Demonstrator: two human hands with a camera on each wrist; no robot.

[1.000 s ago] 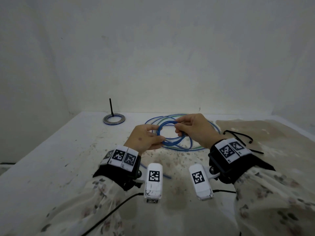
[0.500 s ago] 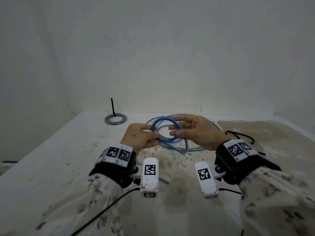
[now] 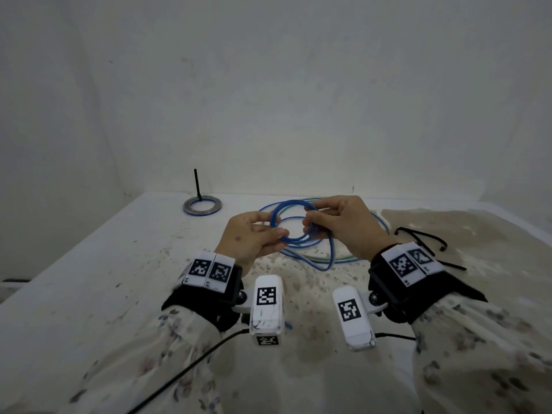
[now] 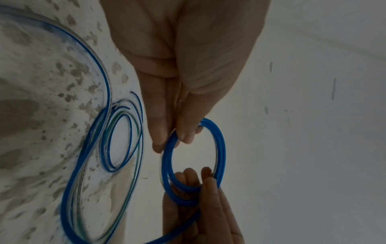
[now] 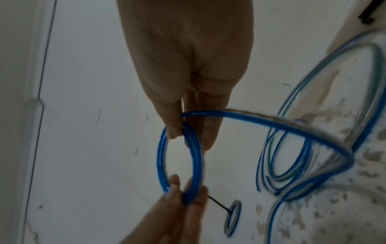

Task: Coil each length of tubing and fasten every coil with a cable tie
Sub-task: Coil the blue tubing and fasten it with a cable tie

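One finished coil (image 3: 202, 207) lies tied near the table's (image 3: 89, 264) far left corner. Both the left hand (image 3: 249, 237) and right hand (image 3: 343, 225) pinch a half-wound blue coil (image 3: 294, 224) above the middle; loose tubing (image 3: 322, 258) and cable ties (image 3: 424, 243) by the right edge await.

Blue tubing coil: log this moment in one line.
left hand: pinches blue tubing coil | right hand: pinches opposite side | tail: uncoiled | black cable ties: on table | coil: untied

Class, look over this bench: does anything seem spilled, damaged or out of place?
The table is blotched with brown stains, thickest on its right side, like a dried spill. The loose tubing sprawls uncoiled across them. The finished coil lies neatly, though its cable tie tail sticks straight up, untrimmed.
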